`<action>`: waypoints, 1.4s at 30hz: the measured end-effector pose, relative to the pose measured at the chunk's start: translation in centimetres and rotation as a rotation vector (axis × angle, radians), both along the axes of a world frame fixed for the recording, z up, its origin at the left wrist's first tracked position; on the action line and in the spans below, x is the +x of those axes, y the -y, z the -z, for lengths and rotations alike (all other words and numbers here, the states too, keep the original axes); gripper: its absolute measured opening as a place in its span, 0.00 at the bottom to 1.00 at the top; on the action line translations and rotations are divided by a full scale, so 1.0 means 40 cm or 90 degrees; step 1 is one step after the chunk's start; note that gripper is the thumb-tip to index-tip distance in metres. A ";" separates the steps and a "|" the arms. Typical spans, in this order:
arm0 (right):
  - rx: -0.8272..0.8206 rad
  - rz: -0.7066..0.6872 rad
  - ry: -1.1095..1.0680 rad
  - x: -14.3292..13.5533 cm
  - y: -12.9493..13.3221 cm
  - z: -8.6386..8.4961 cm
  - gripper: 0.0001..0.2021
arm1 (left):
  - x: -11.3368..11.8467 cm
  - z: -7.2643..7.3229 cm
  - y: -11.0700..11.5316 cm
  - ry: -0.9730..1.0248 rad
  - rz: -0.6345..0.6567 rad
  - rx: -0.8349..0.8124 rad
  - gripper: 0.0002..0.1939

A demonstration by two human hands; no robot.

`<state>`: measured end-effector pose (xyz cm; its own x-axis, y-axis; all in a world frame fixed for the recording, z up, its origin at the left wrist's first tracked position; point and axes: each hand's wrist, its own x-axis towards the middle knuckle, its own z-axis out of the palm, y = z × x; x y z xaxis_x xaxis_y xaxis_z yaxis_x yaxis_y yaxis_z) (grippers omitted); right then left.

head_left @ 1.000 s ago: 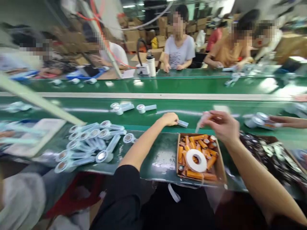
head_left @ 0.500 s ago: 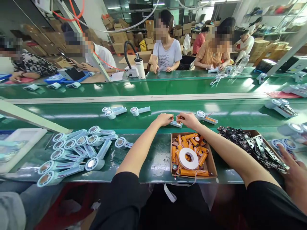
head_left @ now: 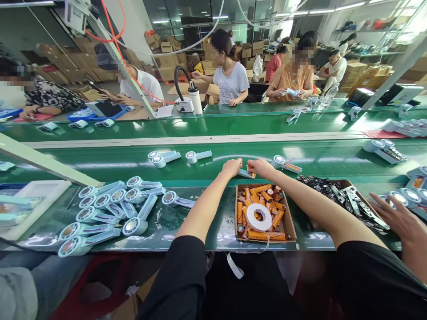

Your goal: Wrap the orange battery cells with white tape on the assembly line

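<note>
My left hand (head_left: 232, 168) is closed above the belt, its fingertips pinched together; whatever they grip is too small to make out. Facing it, my right hand (head_left: 262, 169) is closed on an orange battery (head_left: 250, 166), mostly covered by the fingers. Beneath both hands lies a light blue fan handle (head_left: 246, 174), its other end hidden behind my left hand. Nearer to me, a cardboard box (head_left: 292, 229) holds many orange batteries (head_left: 277, 218) and a roll of white tape (head_left: 252, 216). Right of my hands rests another handheld fan (head_left: 279, 161) with an orange battery in its handle.
Several light blue fans (head_left: 135, 226) crowd the bench on the left, beside a white tray (head_left: 58, 189). Black circuit boards (head_left: 350, 200) fill a box at right, where a co-worker's hand (head_left: 400, 222) reaches in. More fans (head_left: 196, 155) lie on the green belt (head_left: 100, 158).
My hands stay over the fan handle, and orange now shows at my right fingertips. The co-worker's hand at right has shifted left. Across the belt, a person in grey has raised an arm.
</note>
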<state>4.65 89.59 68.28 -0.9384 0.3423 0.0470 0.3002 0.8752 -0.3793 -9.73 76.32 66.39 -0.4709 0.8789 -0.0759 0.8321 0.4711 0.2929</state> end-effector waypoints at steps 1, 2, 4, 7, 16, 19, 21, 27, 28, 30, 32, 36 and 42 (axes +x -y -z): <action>-0.018 0.013 -0.020 0.012 -0.006 -0.002 0.07 | 0.001 -0.001 -0.004 0.004 -0.002 0.003 0.16; -0.038 0.028 -0.047 0.026 -0.010 -0.003 0.07 | -0.001 -0.003 -0.007 0.009 -0.001 0.006 0.16; -0.085 0.071 -0.123 0.056 -0.007 0.002 0.07 | -0.013 -0.010 -0.011 0.021 0.005 0.012 0.14; -0.166 0.147 -0.275 0.081 0.015 0.016 0.09 | -0.037 -0.026 -0.006 0.035 0.012 0.029 0.10; -0.418 0.177 -0.728 0.116 0.001 -0.187 0.24 | 0.059 -0.044 -0.010 0.090 0.023 0.106 0.08; -0.507 0.104 -0.727 0.211 0.060 -0.247 0.25 | 0.096 -0.093 -0.006 0.125 0.036 0.182 0.17; -0.531 0.104 -0.746 0.277 0.124 -0.253 0.23 | 0.132 -0.137 0.034 0.148 0.051 0.246 0.21; -0.597 0.110 -0.871 0.387 0.298 -0.207 0.23 | 0.344 -0.232 0.286 0.634 0.165 0.477 0.31; -0.613 0.111 -0.876 0.394 0.319 -0.200 0.23 | 0.379 -0.242 0.317 0.692 0.156 0.474 0.32; -0.645 0.119 -0.879 0.401 0.353 -0.189 0.24 | 0.428 -0.254 0.352 0.753 0.116 0.457 0.32; -0.684 0.129 -0.872 0.403 0.376 -0.183 0.26 | 0.446 -0.255 0.359 0.782 0.080 0.441 0.30; -0.807 0.167 -0.831 0.406 0.417 -0.176 0.28 | 0.433 -0.235 0.357 0.770 0.069 0.389 0.25; -1.003 0.189 -0.820 0.358 0.457 -0.093 0.29 | 0.401 -0.160 0.350 0.509 0.054 0.330 0.17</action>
